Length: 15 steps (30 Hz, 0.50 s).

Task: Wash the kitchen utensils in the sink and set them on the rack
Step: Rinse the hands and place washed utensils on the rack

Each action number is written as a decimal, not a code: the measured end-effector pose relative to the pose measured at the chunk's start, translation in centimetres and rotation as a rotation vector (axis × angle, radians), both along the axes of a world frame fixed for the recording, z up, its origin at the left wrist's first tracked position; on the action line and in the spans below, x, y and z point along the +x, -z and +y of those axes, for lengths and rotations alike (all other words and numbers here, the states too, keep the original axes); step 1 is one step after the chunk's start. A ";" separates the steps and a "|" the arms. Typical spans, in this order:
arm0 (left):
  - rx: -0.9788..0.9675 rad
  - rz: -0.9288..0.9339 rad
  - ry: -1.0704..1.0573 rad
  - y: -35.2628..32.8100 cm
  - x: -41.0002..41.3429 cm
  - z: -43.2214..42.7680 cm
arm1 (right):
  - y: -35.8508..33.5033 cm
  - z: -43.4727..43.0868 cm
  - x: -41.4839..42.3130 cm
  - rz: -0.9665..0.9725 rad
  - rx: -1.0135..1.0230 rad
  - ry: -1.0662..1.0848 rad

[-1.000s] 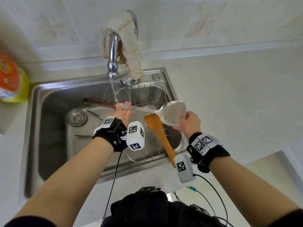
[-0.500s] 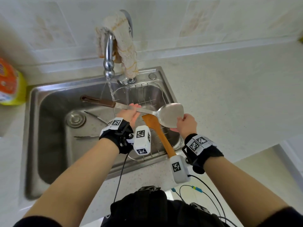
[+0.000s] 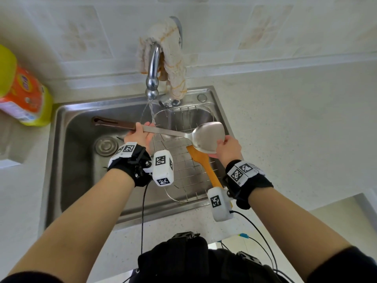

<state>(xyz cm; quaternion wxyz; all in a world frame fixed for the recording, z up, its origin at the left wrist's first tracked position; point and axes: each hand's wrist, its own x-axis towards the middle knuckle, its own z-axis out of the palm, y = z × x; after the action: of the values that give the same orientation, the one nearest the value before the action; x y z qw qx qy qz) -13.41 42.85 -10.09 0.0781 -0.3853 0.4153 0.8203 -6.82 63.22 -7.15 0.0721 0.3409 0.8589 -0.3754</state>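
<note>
A steel spatula [image 3: 206,136] with a dark brown handle lies level above the sink [image 3: 67,160]. My left hand [image 3: 138,135] grips its shaft where the handle ends, right under the running water. My right hand [image 3: 228,149] holds the edge of its wide blade. Below the blade, a wooden spatula [image 3: 204,164] rests on the wire rack [image 3: 183,176] that sits in the sink's right half. Thin utensils lie on the sink floor, mostly hidden behind my left wrist.
The tap [image 3: 153,78] has a cloth [image 3: 173,66] draped over it and water runs from it. An orange and yellow bottle [image 3: 22,92] stands on the counter at the left. The drain [image 3: 106,146] is in the sink's left half. Pale counter [image 3: 295,129] spreads to the right.
The steel spatula stays in both hands under the tap. My left hand has slid slightly along the shaft toward the handle; the spatula sits about as before.
</note>
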 end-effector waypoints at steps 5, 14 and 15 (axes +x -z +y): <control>-0.086 0.002 0.087 0.2 0.2 1.2 | 0.4 0.6 -0.1 -0.029 0.006 0.053; -0.085 -0.007 -0.027 0.3 1.1 0.3 | 0.9 -0.4 0.8 0.020 -0.016 0.058; -0.070 -0.012 -0.001 0.4 1.3 0.5 | 0.9 -0.3 1.1 0.017 -0.010 0.072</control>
<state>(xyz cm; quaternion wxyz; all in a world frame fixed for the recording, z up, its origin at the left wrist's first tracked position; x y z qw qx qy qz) -12.08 43.36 -10.50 0.0666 -0.3930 0.4432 0.8029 -5.74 62.91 -8.08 0.0530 0.3681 0.8447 -0.3850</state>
